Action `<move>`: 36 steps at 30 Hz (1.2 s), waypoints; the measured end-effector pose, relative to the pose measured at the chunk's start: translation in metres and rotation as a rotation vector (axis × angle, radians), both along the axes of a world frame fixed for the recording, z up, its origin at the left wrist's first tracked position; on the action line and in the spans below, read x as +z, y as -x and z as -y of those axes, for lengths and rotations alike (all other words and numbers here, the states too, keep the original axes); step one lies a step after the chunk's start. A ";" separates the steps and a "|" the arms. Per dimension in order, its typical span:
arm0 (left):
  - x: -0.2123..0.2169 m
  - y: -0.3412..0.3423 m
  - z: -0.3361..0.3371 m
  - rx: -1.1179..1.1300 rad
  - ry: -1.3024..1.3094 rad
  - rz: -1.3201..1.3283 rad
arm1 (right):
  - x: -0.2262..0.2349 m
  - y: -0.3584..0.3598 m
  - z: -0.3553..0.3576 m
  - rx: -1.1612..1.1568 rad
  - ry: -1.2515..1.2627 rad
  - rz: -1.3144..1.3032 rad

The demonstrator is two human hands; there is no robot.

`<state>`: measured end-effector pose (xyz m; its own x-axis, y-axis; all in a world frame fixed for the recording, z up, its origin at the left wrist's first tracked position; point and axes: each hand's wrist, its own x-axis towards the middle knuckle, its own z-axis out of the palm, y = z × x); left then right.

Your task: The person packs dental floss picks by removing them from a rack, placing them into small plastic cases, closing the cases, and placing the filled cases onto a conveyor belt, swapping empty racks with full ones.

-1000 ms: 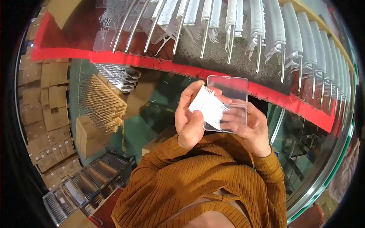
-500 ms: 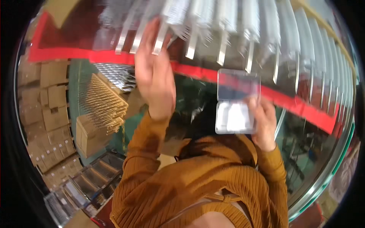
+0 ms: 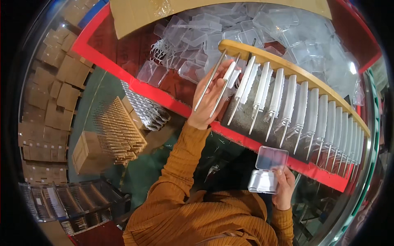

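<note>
My left hand (image 3: 207, 98) reaches up to a wooden rack (image 3: 299, 74) with metal rods pointing toward me. Its fingers close around a short stack of thin white plastic pieces (image 3: 230, 74), which look like dental floss picks, on a rod near the rack's left end. The leftmost rod (image 3: 210, 84) is bare. Longer stacks of the same white pieces (image 3: 276, 96) fill the rods to the right. Lower down, my right hand (image 3: 284, 186) holds a small clear plastic box (image 3: 262, 181) by its right side, its hinged lid standing open away from me.
Behind the rack lies a heap of clear plastic boxes (image 3: 254, 30) on the red-edged table (image 3: 160, 96). Cardboard (image 3: 221, 8) lines the far side. At left stand stacked cartons (image 3: 45, 127), a spare rack with rods (image 3: 123, 133) and a dark slotted crate (image 3: 78, 199).
The view has swung, bringing the box heap and the rack's wooden bar into sight. My left hand has moved onto the short stack near the rack's left end. My right hand still holds the open box.
</note>
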<state>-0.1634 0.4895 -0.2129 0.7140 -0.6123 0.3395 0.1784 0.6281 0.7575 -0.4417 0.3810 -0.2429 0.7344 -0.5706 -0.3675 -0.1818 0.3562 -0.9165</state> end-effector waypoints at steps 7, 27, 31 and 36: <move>0.017 0.062 -0.050 0.384 -0.416 0.249 | 0.008 -0.030 -0.002 0.000 -0.020 0.054; -0.034 0.196 -0.002 -0.127 -0.587 0.468 | -0.001 0.019 0.001 -0.286 -0.128 0.140; -0.043 0.194 0.001 -0.439 -0.417 0.070 | 0.009 0.023 0.012 -0.301 -0.081 0.148; -0.034 0.195 0.003 -0.464 -0.392 -0.062 | 0.016 0.021 0.029 -0.376 0.087 0.331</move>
